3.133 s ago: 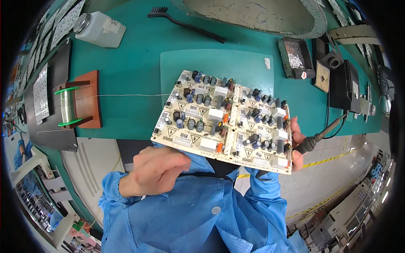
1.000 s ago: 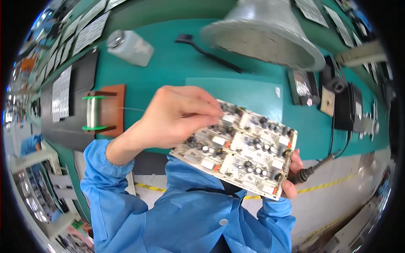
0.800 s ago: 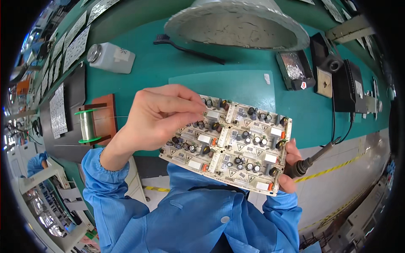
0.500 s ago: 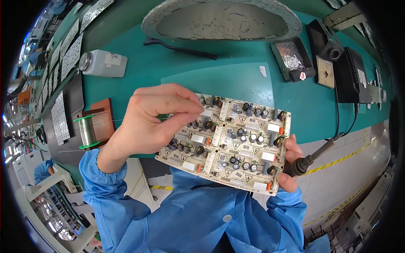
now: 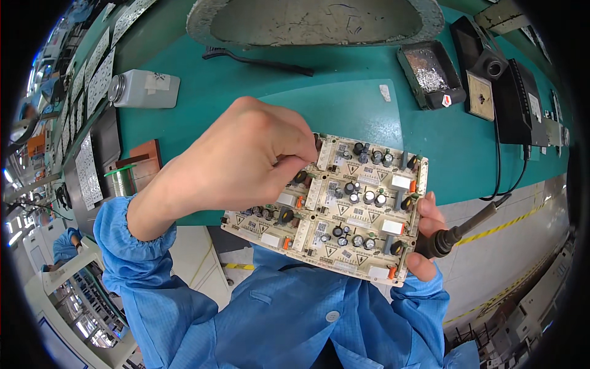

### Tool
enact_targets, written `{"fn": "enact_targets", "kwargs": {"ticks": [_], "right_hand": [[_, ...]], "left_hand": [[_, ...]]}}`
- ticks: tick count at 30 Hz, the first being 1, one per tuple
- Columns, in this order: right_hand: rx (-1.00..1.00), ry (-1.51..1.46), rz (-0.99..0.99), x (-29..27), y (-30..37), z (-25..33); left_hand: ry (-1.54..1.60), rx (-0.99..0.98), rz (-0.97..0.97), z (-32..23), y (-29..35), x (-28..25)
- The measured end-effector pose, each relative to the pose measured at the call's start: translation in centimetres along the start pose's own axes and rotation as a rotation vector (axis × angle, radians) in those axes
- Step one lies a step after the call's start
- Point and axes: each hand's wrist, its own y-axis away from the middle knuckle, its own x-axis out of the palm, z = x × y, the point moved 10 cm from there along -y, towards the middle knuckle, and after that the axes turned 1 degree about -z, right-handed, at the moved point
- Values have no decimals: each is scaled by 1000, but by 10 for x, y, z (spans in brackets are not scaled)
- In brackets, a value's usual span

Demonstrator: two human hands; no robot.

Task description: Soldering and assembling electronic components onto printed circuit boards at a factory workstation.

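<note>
A cream panel of circuit boards (image 5: 305, 232), crowded with capacitors, white blocks and orange parts, is held tilted above my lap at the bench's near edge. My left hand (image 5: 246, 157) reaches over the panel's far left part. Its thumb and forefinger are pinched together beside a dark component; what lies between them is hidden. At the panel's right edge, my right hand (image 5: 430, 215) grips the border with fingers and thumb. The same hand holds a soldering iron (image 5: 448, 238), its dark handle pointing out to the right and its tip out of sight.
Behind my left sleeve stands a solder wire spool (image 5: 123, 181), partly covered. A white bottle (image 5: 147, 90) is at the back left. A black brush-like tool (image 5: 261, 63) lies below a large oval hood (image 5: 319, 27). To the right are a scrap tray (image 5: 424, 67) and an iron stand (image 5: 485, 64).
My left hand has moved right and slightly farther away along the panel, its pinched fingertips now nearer the panel's far middle. My right hand keeps its hold on panel and iron.
</note>
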Motion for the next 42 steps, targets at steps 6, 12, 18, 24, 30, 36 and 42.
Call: {"fn": "enact_targets", "kwargs": {"ticks": [6, 12, 18, 24, 30, 36, 42], "right_hand": [[-266, 10, -91, -3, 7, 14], [-6, -54, 13, -3, 10, 3], [175, -242, -28, -11, 20, -13], [83, -343, -13, -4, 13, -4], [390, -264, -77, -14, 29, -19], [-8, -159, -88, -2, 15, -6], [733, -67, 329, 16, 21, -62]], "left_hand": [[-33, 11, 33, -4, -2, 2], [-62, -31, 88, 0, -3, 6], [-105, -127, 127, 5, -6, 10], [-114, -224, 128, 12, -5, 8], [-88, -263, 120, 14, -3, 5], [94, -156, 25, 5, 5, -10], [333, -21, -95, -2, 23, -16]]}}
